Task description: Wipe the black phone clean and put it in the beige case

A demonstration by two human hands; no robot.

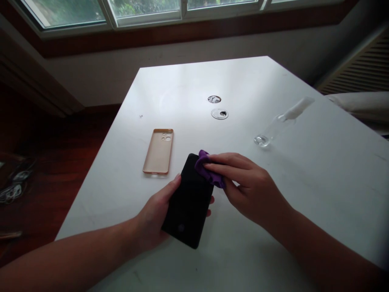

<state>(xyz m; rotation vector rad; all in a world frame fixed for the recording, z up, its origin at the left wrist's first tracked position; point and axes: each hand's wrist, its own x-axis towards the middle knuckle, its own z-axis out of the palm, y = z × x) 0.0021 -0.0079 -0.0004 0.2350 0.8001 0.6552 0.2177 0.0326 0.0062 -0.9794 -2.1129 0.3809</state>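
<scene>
A black smartphone (189, 202) lies tilted in my left hand (156, 215), its dark screen facing up. My thumb presses along its left edge, and fingertips show past the right edge; the rest of those fingers are hidden under it. My right hand (247, 182) pinches a bunched purple cloth (210, 172), which rests against the upper right part of the screen. To the left of the phone, a translucent phone case (158, 153) with a gold rim and camera cutouts lies on the white table (121, 194).
A clear spray bottle (278, 123) lies on its side at the right of the table. Near the middle are a round table hole (214, 99) and a round cover (219, 114). Cables (15, 188) are at far left; a window (146, 8) is beyond.
</scene>
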